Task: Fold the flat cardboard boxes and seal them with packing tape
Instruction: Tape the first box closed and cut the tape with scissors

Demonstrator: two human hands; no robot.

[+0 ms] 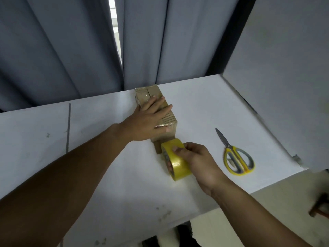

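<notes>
Cardboard box (148, 94) lies lengthwise on the white desk (99, 166), running straight away from the person, and the left hand (149, 122) is pressed flat on its top. The left fingers (157, 105) are straight and spread, released rather than gripping, and they point across the lid toward the box's right edge. Beyond those fingertips the far end of the box shows glossy clear tape, and another shiny band crosses the lid right under the left thumb.

At the near end, the right hand (197, 161) is grasping the yellow tape roll (176, 162). Its thumb lies over the outer face and its fingers (170, 168) are hooked through the core. The roll stands on edge, touching the near end of the box just below the left thumb. A small brown cardboard piece shows just left of the roll; what it is cannot be told.

Out past the right knuckles, well apart from the roll, yellow-handled scissors (235, 155) lie on the desk with blades closed, tips pointing away. Grey curtain (71, 50) hangs behind the far edge.
</notes>
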